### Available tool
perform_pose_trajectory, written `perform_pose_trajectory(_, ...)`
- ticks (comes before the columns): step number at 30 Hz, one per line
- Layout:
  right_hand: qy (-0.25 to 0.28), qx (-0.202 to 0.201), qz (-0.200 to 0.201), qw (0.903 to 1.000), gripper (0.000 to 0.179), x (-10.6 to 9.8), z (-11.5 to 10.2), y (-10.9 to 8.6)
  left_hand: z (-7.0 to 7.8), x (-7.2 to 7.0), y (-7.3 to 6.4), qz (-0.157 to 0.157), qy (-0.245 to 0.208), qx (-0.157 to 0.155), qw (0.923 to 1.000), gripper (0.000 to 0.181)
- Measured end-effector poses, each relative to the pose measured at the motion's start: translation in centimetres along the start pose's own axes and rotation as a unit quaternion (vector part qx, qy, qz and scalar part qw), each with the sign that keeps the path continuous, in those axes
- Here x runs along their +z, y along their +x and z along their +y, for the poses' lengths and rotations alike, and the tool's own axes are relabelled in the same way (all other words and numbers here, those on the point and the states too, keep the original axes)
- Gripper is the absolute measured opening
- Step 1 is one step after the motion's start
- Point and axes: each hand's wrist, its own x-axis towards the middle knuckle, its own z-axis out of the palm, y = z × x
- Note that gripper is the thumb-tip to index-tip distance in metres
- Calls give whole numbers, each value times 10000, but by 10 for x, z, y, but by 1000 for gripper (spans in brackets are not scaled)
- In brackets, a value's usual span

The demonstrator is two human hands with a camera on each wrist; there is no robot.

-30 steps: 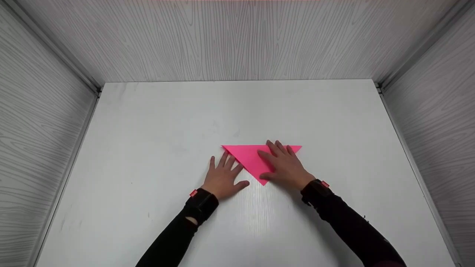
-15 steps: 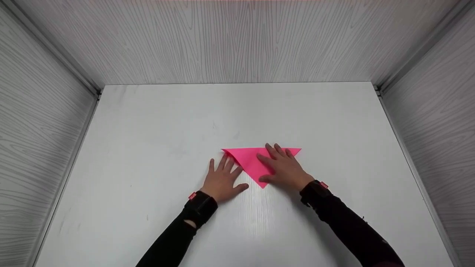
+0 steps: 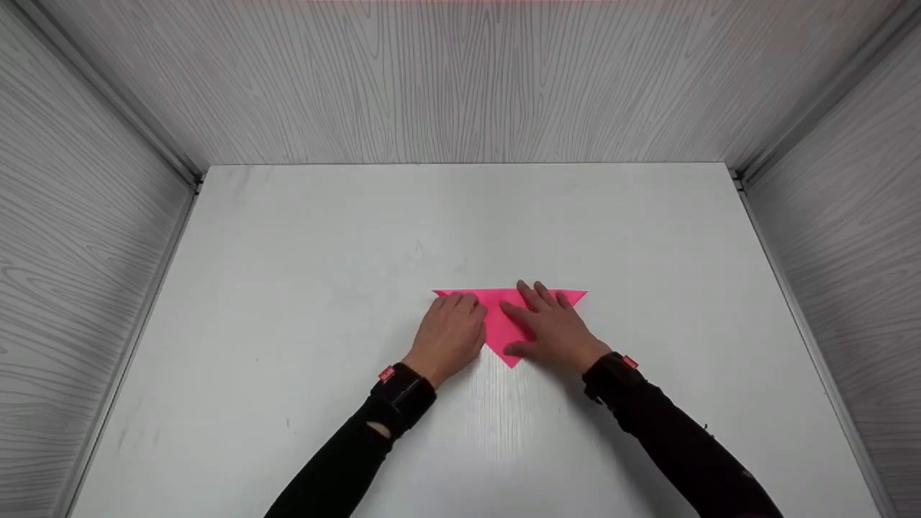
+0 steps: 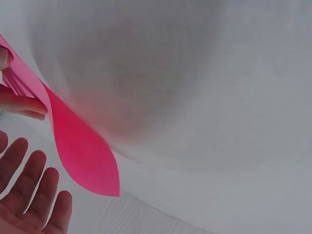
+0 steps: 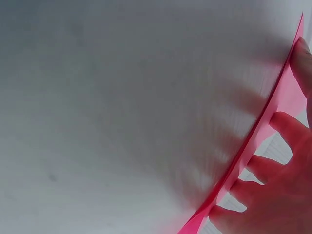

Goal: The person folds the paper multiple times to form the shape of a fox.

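A pink sheet of paper (image 3: 496, 316), folded into a triangle, lies point-down on the white table. My right hand (image 3: 557, 331) rests on its right part, fingers spread and pressing it down; the right wrist view shows the fingertips (image 5: 282, 119) along the paper's edge. My left hand (image 3: 450, 334) covers the left part, fingers bent over the edge with tips hidden from above. In the left wrist view the paper's left corner (image 4: 90, 163) curves up off the table, beside loosely bent left fingers (image 4: 36, 175). I cannot tell whether they pinch it.
The white tabletop (image 3: 302, 252) spreads around both hands. A grey wood-grain panel (image 3: 460, 86) stands along the far edge, with similar panels at the left (image 3: 72, 252) and right (image 3: 849, 237). Both wrists wear black bands (image 3: 404, 396).
My left hand has gone from spread fingers at the paper's left edge to bent fingers over its left part, moving slightly right. The left edge lifted in between. My right hand stays in place.
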Motion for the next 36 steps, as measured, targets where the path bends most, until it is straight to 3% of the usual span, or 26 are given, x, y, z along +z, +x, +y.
perform_pose_trajectory(7,47,-2,33,10000,84,-1,-1,2,17,16,24,-1085,30,-81,9941,56)
perform_pose_trajectory(11,24,4,26,10000,84,1,0,2,20,25,28,-1364,79,-198,9904,57)
perform_pose_trajectory(20,96,19,20,10000,84,2,2,2,15,31,27,-1546,-34,-206,9878,61)
perform_pose_trajectory(25,152,-38,23,9999,82,1,3,0,9,37,23,-1570,-309,-167,9870,64)
perform_pose_trajectory(36,72,-63,12,10000,81,2,5,1,-10,38,16,-1343,-707,-11,9884,66)
